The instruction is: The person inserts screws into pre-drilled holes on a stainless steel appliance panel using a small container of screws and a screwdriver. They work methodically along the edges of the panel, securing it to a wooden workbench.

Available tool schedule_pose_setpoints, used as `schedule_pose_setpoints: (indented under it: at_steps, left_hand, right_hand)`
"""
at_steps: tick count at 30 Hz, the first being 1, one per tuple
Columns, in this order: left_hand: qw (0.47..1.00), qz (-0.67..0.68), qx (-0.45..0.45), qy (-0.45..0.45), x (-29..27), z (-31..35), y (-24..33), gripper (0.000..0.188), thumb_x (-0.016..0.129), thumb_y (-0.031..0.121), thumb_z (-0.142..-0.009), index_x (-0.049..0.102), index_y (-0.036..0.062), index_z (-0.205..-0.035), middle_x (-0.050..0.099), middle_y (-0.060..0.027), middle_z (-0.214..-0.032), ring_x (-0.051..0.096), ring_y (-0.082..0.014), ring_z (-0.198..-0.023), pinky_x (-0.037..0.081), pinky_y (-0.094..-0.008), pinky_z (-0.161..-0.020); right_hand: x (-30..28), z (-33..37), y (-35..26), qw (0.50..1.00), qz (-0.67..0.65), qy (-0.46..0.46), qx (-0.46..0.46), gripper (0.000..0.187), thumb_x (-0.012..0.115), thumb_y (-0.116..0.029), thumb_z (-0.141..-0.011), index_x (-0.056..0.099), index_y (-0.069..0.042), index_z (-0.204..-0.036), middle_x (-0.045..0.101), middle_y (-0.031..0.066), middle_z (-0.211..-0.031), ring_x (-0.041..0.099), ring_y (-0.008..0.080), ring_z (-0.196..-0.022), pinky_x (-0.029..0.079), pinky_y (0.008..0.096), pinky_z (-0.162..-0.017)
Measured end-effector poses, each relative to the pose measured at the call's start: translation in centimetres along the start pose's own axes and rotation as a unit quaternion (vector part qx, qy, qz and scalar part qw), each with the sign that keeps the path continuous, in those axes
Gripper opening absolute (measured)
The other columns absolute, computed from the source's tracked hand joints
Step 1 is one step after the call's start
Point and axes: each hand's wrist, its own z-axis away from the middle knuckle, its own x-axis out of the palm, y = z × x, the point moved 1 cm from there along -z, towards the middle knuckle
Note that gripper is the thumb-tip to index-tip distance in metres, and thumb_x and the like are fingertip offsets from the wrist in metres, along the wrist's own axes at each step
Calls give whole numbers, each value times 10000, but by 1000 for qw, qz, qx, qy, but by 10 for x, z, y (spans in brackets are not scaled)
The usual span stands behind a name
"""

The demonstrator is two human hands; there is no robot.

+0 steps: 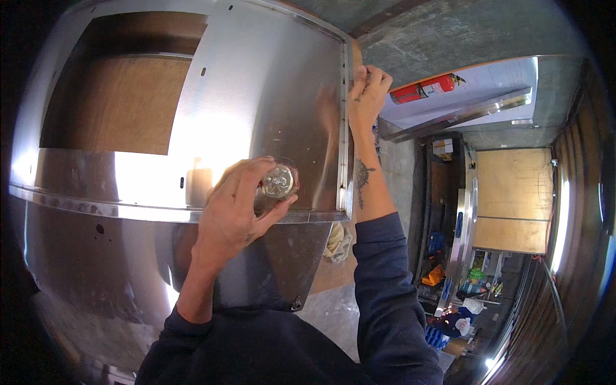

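Note:
My left hand [234, 202] is wrapped round a small round container [278, 181] with a shiny, silvery-yellow end facing up. It is held over the near right part of a large stainless steel panel [269, 90], close to the panel's front lip. I cannot tell whether the container touches the metal. Beyond the panel's right edge, my right hand [370, 90] is raised with its fingers curled in, next to the far right corner. Whatever those fingers may hold is hidden.
A rectangular cutout [119, 96] opens in the panel's left side. At the right, a red fire extinguisher [427, 88] shows against a white board [475, 74], beside a long metal bar [462, 115]. Far right are a plywood sheet [513, 199] and another person [452, 321] near blue crates.

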Motion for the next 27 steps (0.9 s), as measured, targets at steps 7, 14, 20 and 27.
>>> schedule_pose_setpoints:
  at_steps: [7, 14, 20, 27]
  left_hand:
    - [999, -20, 22, 18, 3, 1, -3, 664, 931, 217, -890, 572, -8, -1401, 701, -227, -1332, 760, -329, -1132, 674, -408, -892]
    - [999, -24, 32, 33, 3, 0, -1, 689, 944, 201, -866, 569, -14, -1403, 693, -217, -1333, 757, -329, -1141, 690, -398, -867]
    - [998, -16, 37, 39, 5, 1, -4, 689, 945, 199, -865, 568, -15, -1401, 693, -209, -1330, 756, -323, -1136, 695, -392, -851]
    - [999, -10, 32, 33, 6, 1, -5, 688, 947, 205, -863, 574, -12, -1398, 692, -206, -1327, 758, -312, -1106, 695, -383, -846]
  right_hand:
    - [-2, 5, 1, 1000, 20, -2, -15, 153, 607, -169, -1127, 636, -19, -1123, 553, 211, -1252, 724, 384, -876, 607, 456, -725]
    - [-3, 6, -3, 998, 11, -18, -59, 117, 660, -123, -1075, 607, -31, -1126, 539, 234, -1254, 726, 473, -827, 601, 516, -640]
    - [-5, 6, -4, 996, 37, -29, -72, 100, 671, -93, -1058, 625, -39, -1128, 541, 227, -1254, 729, 454, -785, 592, 500, -608]
    - [-4, 7, -4, 996, 40, -35, -68, 111, 668, -68, -1041, 642, -48, -1148, 537, 232, -1252, 727, 455, -792, 595, 497, -620]
